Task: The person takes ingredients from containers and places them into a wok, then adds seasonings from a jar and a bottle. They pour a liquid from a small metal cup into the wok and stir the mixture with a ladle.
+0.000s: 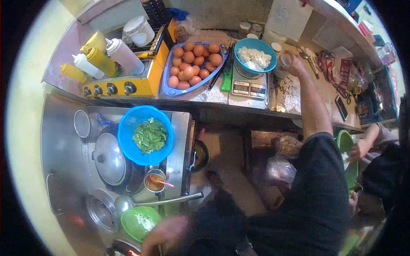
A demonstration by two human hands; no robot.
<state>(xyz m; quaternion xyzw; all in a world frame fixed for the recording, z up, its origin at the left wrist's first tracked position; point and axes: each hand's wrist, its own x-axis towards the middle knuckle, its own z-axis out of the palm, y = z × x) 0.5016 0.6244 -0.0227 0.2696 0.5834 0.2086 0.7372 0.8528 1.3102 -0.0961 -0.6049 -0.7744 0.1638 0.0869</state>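
On the counter, my right hand [292, 65] is closed around a small clear container [285, 59], just right of a teal bowl of white rice [255, 59]. That bowl rests on a white kitchen scale [249, 86]. At the bottom, my left hand [170, 230] is blurred, beside a green bowl with pale shreds [139, 225]; its fingers cannot be made out. A ladle [171, 199] lies above this bowl. Leafy greens [150, 135] fill a blue basket [124, 147] on the stove.
Brown eggs [188, 72] fill a blue basket on the counter, near squeeze bottles [124, 56]. A lidded pot [109, 158] and a cup with a pink spoon [154, 181] stand on the stove. Flame shows at bottom left. Another person's hand [361, 149] is at right, by a green basin.
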